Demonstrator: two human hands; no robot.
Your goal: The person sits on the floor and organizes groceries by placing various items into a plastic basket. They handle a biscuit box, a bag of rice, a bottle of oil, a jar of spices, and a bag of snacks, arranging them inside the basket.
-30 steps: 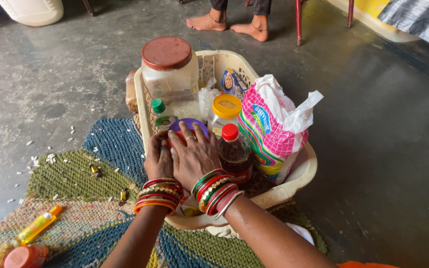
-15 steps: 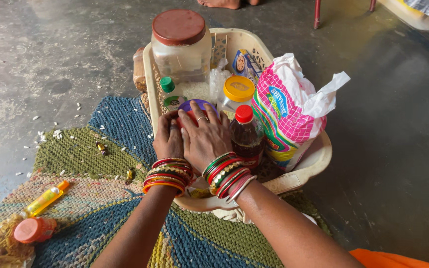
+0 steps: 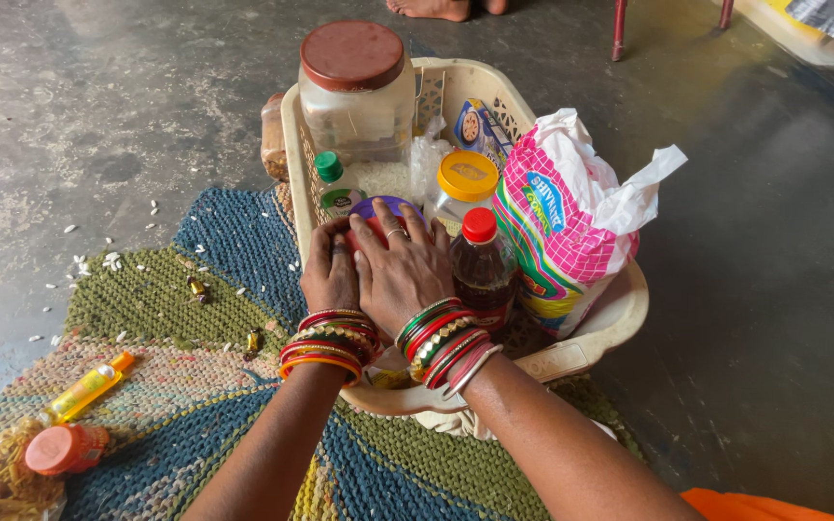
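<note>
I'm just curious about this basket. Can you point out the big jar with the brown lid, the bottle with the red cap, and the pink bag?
big jar (image 3: pixel 354 92), head view, on its clear wall.
red-capped bottle (image 3: pixel 480 275), head view, on its dark body.
pink bag (image 3: pixel 562 241), head view, on its chequered side.

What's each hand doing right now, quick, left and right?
Left hand: closed on the side of the purple-lidded container in the basket.
Right hand: pressed over the same container, gripping it.

view: tilts down, basket (image 3: pixel 581 352) rises toward frame top | feet at top edge nearly out | orange-capped jar (image 3: pixel 65 449) enters fully at lower left
</note>
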